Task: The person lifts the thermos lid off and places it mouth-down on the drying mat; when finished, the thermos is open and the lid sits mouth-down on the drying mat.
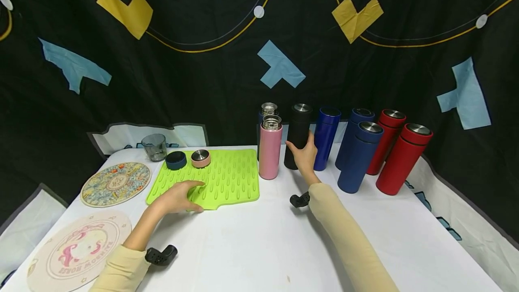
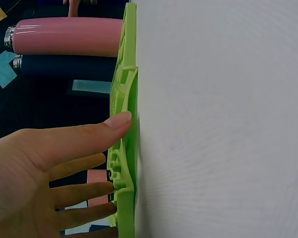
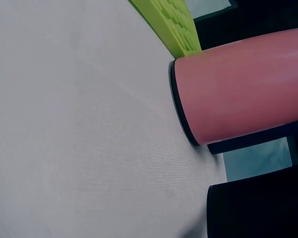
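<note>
A black thermos (image 1: 298, 136) with a steel-topped lid stands at the back centre, its base also in the right wrist view. My right hand (image 1: 305, 153) grips its lower half, thumb at the left side and fingers at the right, partly hidden behind it. Close on its left stands a lidless pink thermos (image 1: 270, 154), with a navy lidless one (image 1: 260, 125) mostly hidden behind. My left hand (image 1: 178, 198) is at the front left of a green silicone mat (image 1: 239, 179). In the left wrist view its thumb (image 2: 120, 121) lies along the mat's edge, fingers extended over the pegs.
A navy lid (image 1: 176, 160) and a pink lid (image 1: 200, 158) rest on the mat's back left. A glass cup (image 1: 155, 148) and two round mats, one patterned (image 1: 115, 184), one pink (image 1: 85, 251), lie left. Several blue thermoses (image 1: 361, 157) and red ones (image 1: 405, 159) stand right.
</note>
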Tool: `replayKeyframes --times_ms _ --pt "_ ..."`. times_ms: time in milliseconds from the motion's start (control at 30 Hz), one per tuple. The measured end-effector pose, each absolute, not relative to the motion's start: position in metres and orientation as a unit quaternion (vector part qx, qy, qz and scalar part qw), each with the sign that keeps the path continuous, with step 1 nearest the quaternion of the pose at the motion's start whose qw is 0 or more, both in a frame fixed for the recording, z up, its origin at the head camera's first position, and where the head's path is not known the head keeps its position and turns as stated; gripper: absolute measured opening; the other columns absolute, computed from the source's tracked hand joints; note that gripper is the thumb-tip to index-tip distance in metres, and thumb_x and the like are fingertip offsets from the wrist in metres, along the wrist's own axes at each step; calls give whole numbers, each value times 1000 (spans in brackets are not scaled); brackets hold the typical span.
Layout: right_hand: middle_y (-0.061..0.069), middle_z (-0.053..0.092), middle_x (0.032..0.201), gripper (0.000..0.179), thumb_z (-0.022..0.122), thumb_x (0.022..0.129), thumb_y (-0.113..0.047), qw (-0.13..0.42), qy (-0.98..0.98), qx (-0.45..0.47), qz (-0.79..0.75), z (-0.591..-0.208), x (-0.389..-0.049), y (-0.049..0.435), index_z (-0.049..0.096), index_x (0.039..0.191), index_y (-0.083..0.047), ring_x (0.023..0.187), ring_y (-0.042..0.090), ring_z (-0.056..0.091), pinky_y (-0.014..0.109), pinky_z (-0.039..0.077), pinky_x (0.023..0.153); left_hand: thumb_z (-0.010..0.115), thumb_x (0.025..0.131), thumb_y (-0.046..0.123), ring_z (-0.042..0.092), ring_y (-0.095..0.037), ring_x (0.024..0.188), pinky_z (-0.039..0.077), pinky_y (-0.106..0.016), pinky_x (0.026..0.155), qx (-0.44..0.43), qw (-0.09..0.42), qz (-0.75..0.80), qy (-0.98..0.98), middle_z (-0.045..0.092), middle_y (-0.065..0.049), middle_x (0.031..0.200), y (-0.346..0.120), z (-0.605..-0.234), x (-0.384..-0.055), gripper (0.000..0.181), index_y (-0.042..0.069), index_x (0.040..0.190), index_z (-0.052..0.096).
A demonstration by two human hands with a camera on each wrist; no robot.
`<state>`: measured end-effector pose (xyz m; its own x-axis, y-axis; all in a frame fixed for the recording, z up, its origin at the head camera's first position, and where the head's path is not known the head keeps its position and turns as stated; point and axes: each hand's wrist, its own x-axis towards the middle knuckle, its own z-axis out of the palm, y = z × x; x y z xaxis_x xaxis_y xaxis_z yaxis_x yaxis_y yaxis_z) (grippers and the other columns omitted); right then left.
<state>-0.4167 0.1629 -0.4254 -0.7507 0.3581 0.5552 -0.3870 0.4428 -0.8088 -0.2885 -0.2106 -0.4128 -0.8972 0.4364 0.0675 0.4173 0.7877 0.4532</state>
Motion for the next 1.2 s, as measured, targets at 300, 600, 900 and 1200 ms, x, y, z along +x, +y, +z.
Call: replayKeyframes --times_ms 300,600,900,1200 --pt "20 57 130 81 87 71 -22 391 -749 16 535 -429 -409 162 47 138 -1 116 34 56 46 47 97 86 71 24 45 -47 123 37 -57 102 238 8 236 942 53 -27 131 -210 -411 -288 75 -6 131 53" --pt "12 58 132 84 90 68 -28 398 -736 63 544 -415 -388 168 50 139 -7 117 26 58 40 49 97 83 76 21 48 -43 123 40 -56 101 259 -42 239 935 55 -23 131 -202 -395 -286 67 -3 131 55" --pt "8 62 127 83 90 66 -20 394 -731 120 544 -389 -354 172 51 140 -14 111 24 62 42 52 92 80 80 21 47 -40 126 41 -58 101 273 -110 267 918 45 -20 143 -176 -362 -282 64 4 136 52" --pt "8 64 124 93 92 63 -18 427 -758 228 437 -356 -324 172 47 144 -26 102 24 65 41 54 85 79 81 15 42 -36 132 55 -44 82 304 -194 342 868 36 -13 151 -149 -313 -269 71 13 143 45"
